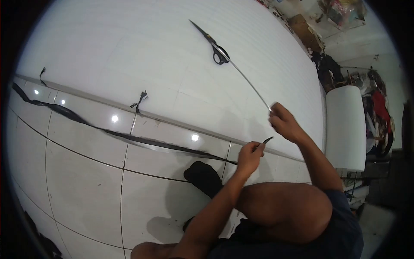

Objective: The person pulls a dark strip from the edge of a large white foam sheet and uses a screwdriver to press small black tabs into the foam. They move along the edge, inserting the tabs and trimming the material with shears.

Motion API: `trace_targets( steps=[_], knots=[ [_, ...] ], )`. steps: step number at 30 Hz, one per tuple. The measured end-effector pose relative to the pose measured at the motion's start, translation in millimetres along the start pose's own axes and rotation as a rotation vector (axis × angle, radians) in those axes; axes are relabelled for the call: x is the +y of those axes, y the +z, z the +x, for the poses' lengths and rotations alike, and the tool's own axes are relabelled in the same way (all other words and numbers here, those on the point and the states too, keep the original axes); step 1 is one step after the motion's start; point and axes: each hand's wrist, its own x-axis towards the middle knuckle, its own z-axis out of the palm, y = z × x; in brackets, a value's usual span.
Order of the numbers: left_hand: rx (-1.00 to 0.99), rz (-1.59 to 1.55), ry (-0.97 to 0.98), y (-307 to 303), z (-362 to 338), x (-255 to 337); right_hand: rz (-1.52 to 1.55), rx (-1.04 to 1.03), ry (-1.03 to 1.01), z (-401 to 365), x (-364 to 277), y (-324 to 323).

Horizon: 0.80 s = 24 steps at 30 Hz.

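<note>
My left hand (250, 158) is closed round a long black fabric strip (164, 146), whose short end pokes out past the thumb. The rest of the strip trails leftward above the floor tiles. Just above and to the right, my right hand (284, 123) pinches the near end of a thin metal rod (251, 84). The rod's far end overlaps the handles of black scissors (221, 55) lying on a large white foam slab (164, 56). Along the slab's near edge, a knotted black tie (138, 102) sticks out, with another tie (42, 76) farther left.
White floor tiles (86, 181) run along the slab's near side, where my dark-covered foot (203, 178) rests beside my bent knee. A white foam roll (346, 128) stands at the right, with cluttered cloth and bags (378, 103) behind it. Cardboard (305, 32) lies beyond the slab.
</note>
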Motion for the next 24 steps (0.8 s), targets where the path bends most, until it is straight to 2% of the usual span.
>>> trace_targets(
  steps=[3, 7, 10, 11, 14, 15, 18, 19, 21, 24],
  knots=[
    [-0.029, -0.117, 0.002, 32.1, -5.4, -12.9, -0.270, 0.010, 0.106, -58.6, -7.5, -28.9],
    [-0.150, -0.214, -0.029, 41.2, -6.1, -14.6, -0.169, -0.233, 0.337, -88.3, -14.9, -45.9],
    [-0.207, -0.229, -0.031, 28.1, -3.2, -16.6, -0.094, -0.303, 0.255, -76.3, 9.5, -36.6],
    [-0.222, -0.262, -0.018, 25.4, -2.5, -18.2, -0.043, -0.313, 0.161, -66.9, 26.5, -32.8],
    [-0.205, -0.341, 0.016, 18.8, -1.7, -28.6, -0.227, -0.394, 0.316, -51.7, 4.6, -33.2],
    [-0.195, -0.366, 0.016, 16.5, 0.3, -28.4, -0.200, -0.428, 0.250, -47.9, 13.2, -32.9],
    [-0.105, -0.325, 0.067, 5.7, 12.0, -26.6, -0.055, -0.435, 0.109, -40.1, 33.0, -26.6],
    [-0.072, -0.274, 0.079, 4.0, 18.5, -28.6, -0.111, -0.444, 0.241, -32.6, 42.9, -27.5],
    [-0.021, -0.198, 0.117, 5.9, 26.5, -31.7, 0.000, -0.371, 0.178, -31.7, 56.3, -25.7],
    [0.017, -0.143, 0.073, 17.2, 29.4, -32.8, 0.076, -0.313, 0.068, -31.0, 82.7, -34.4]
  ],
)
